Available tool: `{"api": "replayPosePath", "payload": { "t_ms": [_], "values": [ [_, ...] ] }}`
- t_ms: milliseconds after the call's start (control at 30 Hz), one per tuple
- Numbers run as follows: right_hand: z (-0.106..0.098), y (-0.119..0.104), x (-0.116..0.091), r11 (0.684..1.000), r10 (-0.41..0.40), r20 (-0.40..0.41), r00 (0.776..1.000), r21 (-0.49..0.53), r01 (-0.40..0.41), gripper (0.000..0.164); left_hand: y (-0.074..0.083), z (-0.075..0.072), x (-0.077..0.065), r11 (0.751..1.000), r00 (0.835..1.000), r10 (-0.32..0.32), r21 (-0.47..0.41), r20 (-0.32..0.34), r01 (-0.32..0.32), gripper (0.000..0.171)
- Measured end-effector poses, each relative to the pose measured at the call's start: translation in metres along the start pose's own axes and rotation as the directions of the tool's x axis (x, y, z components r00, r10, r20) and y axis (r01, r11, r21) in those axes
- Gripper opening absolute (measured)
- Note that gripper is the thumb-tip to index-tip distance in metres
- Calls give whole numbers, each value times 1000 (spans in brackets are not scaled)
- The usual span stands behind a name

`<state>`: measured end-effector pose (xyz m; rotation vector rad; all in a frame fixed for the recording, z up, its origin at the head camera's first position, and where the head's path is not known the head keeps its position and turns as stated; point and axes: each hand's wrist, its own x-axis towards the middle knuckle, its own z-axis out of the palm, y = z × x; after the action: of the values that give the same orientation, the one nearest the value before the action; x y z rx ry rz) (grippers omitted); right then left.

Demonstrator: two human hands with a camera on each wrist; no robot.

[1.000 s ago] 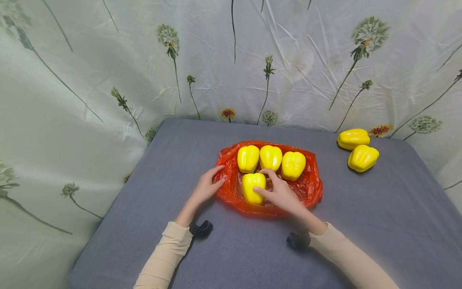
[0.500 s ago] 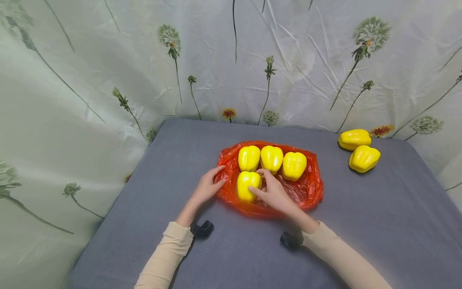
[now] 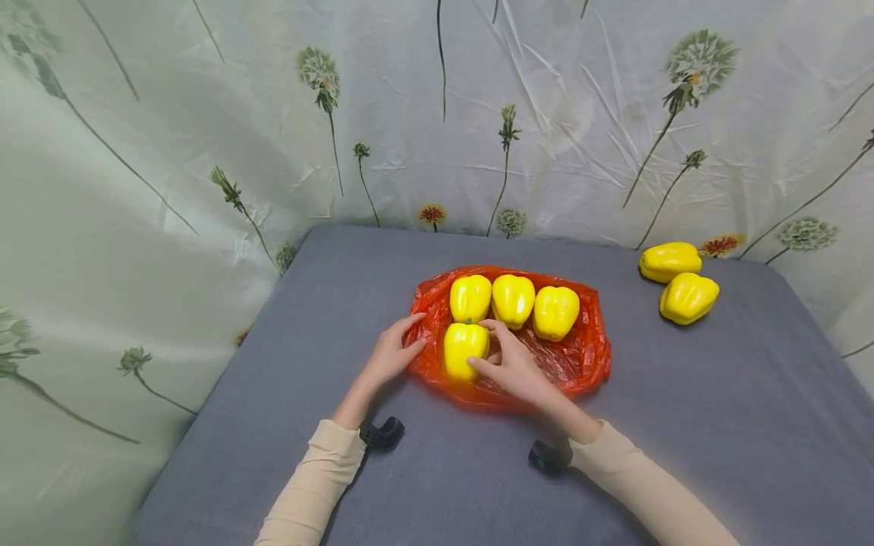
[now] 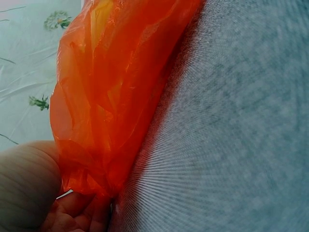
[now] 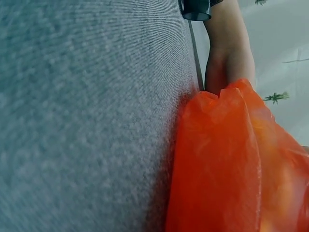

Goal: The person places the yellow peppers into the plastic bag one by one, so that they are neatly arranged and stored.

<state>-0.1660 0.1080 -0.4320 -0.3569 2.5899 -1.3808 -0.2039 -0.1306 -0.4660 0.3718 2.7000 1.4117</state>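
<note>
While the left hand (image 3: 392, 352) pinched the left edge of the red bag (image 3: 592, 350), the front pepper (image 3: 460, 350) sat inside, at the bag's near left, and the right hand (image 3: 514, 365) held it by its right side, thumb and fingers curled. Three peppers (image 3: 513, 299) stood in a row behind it, within the bag. Well to the right, two peppers (image 3: 690, 299) lay close together on the table (image 3: 307, 326).

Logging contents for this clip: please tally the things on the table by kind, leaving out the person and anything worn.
Red plastic bag: 1
Yellow bell peppers: 6 (4 within the bag, 2 outside it)
Total: 7
</note>
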Motion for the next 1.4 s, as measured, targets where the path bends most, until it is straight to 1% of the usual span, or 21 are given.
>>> {"api": "replayPosePath", "payload": {
  "t_ms": [167, 300, 600, 867, 1033, 1133, 1233, 1400],
  "values": [
    [2, -1, 3, 1000, -10, -8, 1000, 18, 10, 63, 1, -1, 0, 1000, 1000, -5, -14, 4, 5, 50],
    [3, 0, 4, 999, -14, -7, 1000, 33, 14, 62, 1, 0, 0, 1000, 1000, -7, -4, 4, 7, 50],
    [0, 6, 5, 1000, -4, 42, 999, 28, 3, 66, 1, 0, 0, 1000, 1000, -2, -2, -4, 2, 51],
    [-5, 7, 0, 998, -10, 90, 996, 70, 4, 71, 2, 1, -1, 1000, 1000, -21, 1, 1, 21, 50],
    [-12, 8, -4, 996, -48, 85, 995, 80, 41, 69, 3, 1, 0, 1000, 1000, -6, -2, -5, 6, 50],
    [-18, 10, -8, 995, -80, 77, 994, 66, 75, 66, 2, 1, 0, 1000, 1000, -1, -2, -5, 1, 50],
    [-24, 9, -13, 993, -110, 83, 990, 47, 106, 65, 0, 1, 1, 1000, 1000, 16, 13, -12, -16, 50],
    [-36, 6, -23, 991, -134, 87, 987, 35, 132, 64, -2, 2, 1, 999, 999, 30, 18, -20, -30, 50]
  ]
}}
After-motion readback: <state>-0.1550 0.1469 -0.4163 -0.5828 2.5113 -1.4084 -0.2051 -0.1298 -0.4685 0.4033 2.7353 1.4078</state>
